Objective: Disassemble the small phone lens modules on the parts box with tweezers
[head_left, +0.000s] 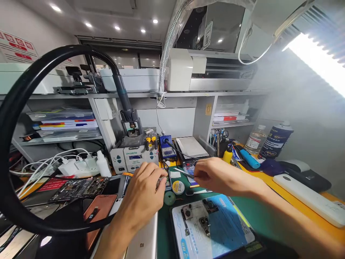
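My left hand point(142, 192) is closed, thumb against curled fingers, above the edge of a white Mi device point(142, 241). Whatever it pinches is hidden behind the fingers; a small dark-framed part point(165, 180) shows just beyond them. In my right hand point(211, 174) is a pair of slim metal tweezers point(184, 173), pointing left over the bench. Between the hands sit a round tin with a yellow-and-white lid point(178, 187), a green round disc point(169, 198) and a white-handled brush point(201, 192). Camera modules point(205, 225) lie on a blue-and-white pad point(229, 230) in front.
A black hose point(40, 68) arches across the left side. Behind stand a rework station point(134, 158), a blue soldering unit point(167, 147) and a flat heating plate point(192, 147). Circuit boards point(81, 189) lie left; a clear bottle point(254, 139) and spray can point(275, 140) stand right.
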{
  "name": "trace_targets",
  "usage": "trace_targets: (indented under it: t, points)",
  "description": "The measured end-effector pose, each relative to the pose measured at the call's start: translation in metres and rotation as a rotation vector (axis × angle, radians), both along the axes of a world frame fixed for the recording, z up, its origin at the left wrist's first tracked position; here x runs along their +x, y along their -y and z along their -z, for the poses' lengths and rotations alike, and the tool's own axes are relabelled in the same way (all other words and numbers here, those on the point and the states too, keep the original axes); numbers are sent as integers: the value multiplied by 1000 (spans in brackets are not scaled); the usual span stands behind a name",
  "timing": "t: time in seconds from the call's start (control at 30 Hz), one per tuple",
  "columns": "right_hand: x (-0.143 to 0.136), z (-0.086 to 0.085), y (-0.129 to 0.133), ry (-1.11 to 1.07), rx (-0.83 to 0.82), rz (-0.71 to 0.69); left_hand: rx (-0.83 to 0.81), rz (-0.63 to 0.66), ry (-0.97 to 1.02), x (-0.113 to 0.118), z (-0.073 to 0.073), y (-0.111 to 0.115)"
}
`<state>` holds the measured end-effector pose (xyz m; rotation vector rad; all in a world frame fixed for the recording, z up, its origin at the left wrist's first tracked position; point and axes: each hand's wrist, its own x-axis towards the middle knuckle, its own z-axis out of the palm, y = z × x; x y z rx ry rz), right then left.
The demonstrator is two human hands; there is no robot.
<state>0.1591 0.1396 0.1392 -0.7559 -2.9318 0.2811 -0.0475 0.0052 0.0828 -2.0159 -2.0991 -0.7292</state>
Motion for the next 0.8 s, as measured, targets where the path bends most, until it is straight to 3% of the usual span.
trace_targets:
  t: [0.1,0.27,0.43,0.8]
  points:
    - [22,4,-22,-118,-246,11,-189,-9,-3,-4,9,-4]
    - [40,38,-46,-205,-470,7,-404,-18,-54,7,31,-13]
    - [43,64,-47,-198,-436,34,-474,-26,-30,9,35,-15]
    - [46,67,-45,-252,-451,71,-529,-85,-32,17,30,-25]
